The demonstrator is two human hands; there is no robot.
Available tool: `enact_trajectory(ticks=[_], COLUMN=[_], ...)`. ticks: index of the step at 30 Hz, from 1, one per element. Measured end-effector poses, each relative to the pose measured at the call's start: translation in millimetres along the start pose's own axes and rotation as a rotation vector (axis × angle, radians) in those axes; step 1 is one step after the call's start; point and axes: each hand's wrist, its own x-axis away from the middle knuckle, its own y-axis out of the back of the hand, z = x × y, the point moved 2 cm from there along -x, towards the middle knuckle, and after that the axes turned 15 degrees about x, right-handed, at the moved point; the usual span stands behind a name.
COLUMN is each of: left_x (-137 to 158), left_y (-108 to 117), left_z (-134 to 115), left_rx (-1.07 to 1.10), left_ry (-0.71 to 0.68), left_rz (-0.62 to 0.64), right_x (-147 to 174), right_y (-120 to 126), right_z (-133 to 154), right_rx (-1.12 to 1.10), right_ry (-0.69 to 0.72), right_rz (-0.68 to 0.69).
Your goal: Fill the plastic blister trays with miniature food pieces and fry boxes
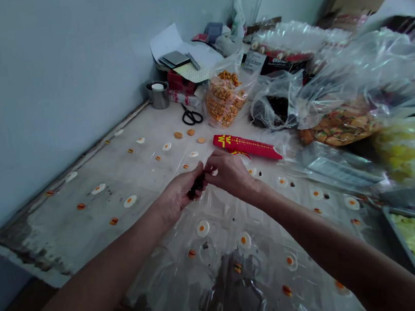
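My left hand (177, 196) is cupped around a small handful of dark pieces (196, 187), too blurred to name. Close against it, my right hand (234, 175) has its thumb and fingers pinched together; what they hold, if anything, I cannot make out. Beneath both hands lie clear plastic trays (216, 214) with moulded hollows. Scattered in them are egg-shaped candies (203, 228), burger- or hot-dog-shaped candies (237, 267) and small dark bits (292, 184). A red printed packet (247, 147) lies just beyond my right hand.
Black scissors (191, 116), a metal cup (158, 95) and a bag of orange-brown ring-shaped pieces (224, 98) stand farther back. More clear bags (337, 123) crowd the right side. A metal tray (404, 245) of pale yellow rings sits at the lower right. A wall (62, 68) borders the left.
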Motion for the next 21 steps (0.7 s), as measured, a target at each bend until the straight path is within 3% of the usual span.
enact_trajectory(ticks=[5, 8, 12, 16, 18, 21], left_x=[6.8, 12.0, 19.1, 20.0, 17.4, 15.0], left_y=[17.9, 36.0, 54.3, 68.8, 75.8, 81.7], left_z=[-30.8, -52.7, -67.4, -70.0, -68.9, -65.2], left_rx=[0.044, 0.084, 0.041, 0.049, 0.096, 0.165], left_ry=[0.069, 0.056, -0.028, -0.081, -0.069, -0.054], left_rz=[0.019, 0.02, 0.097, 0.11, 0.1, 0.09], right_x=[-32.9, -58.7, -79.1, -78.5, -73.6, -62.5], right_y=[-20.5, -42.9, -64.1, -60.6, -51.9, -40.7], right_z=[-41.2, -57.5, -58.5, -48.5, -35.5, -0.2], right_rx=[-0.473, -0.588, -0.433, -0.253, -0.294, -0.524], right_ry=[-0.461, -0.6, -0.542, -0.471, -0.422, -0.274], right_rz=[0.118, 0.237, 0.273, 0.176, 0.106, 0.102])
